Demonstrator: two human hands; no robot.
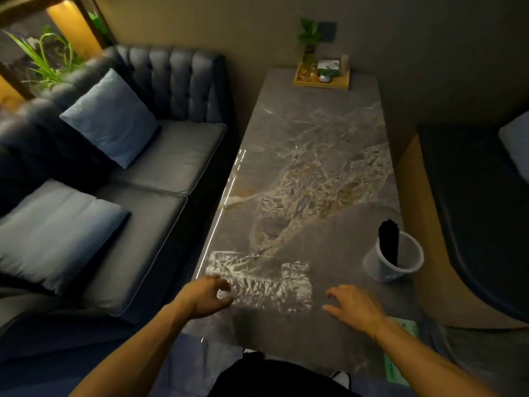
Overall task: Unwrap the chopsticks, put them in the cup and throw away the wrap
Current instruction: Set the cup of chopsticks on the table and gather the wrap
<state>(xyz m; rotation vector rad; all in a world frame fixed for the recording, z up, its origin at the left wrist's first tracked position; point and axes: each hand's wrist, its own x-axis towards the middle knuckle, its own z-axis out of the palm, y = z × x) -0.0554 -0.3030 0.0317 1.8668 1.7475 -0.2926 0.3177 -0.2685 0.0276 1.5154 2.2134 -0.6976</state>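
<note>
Several crinkled clear plastic wraps [266, 282] lie flat on the near part of the grey marble table [315, 138]. My left hand [207, 296] hovers at their left edge with fingers curled and apart, holding nothing. My right hand [355, 306] rests palm down on the table to the right of the wraps, fingers spread. A white cup [400, 260] stands near the table's right edge, beyond my right hand. A dark bundle of chopsticks [388, 242] stands upright in it.
A dark blue sofa [160, 156] with light blue cushions [111, 116] runs along the table's left side. A wooden tray [322, 78] with a plant and small items sits at the far end. A dark seat [481, 219] is on the right.
</note>
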